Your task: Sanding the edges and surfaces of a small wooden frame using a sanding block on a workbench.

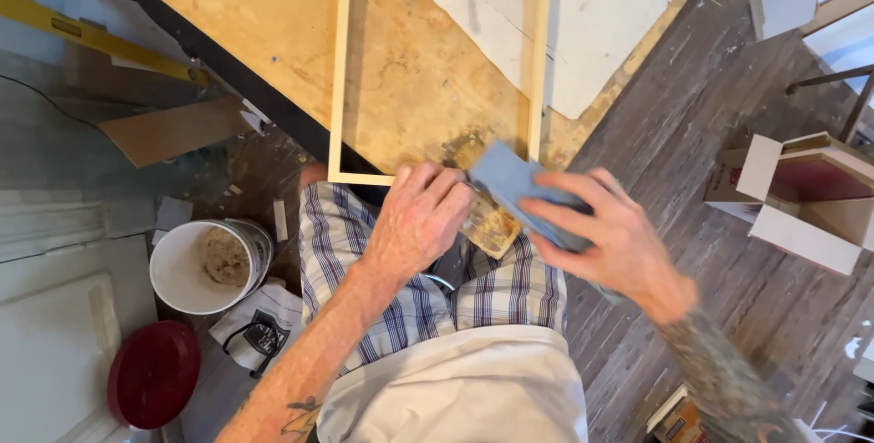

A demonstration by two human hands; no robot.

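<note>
a wide plywood surface fills the top of the view, stained and scuffed, with a pale sheet lying across its far right part. on the plywood rests a slim light wooden frame, its near corner reaching the edge by the person's lap. below, on the dark plank floor, a white bucket with lumpy beige filler stands left of the knees, and a red round lid lies nearer still. the left hand presses down at the frame's near rail, fingers curled over a stained putty knife blade that pokes out beneath it. the right hand, slightly blurred, pinches a grey-blue cloth just beside the frame's right corner, touching the blade.
</note>
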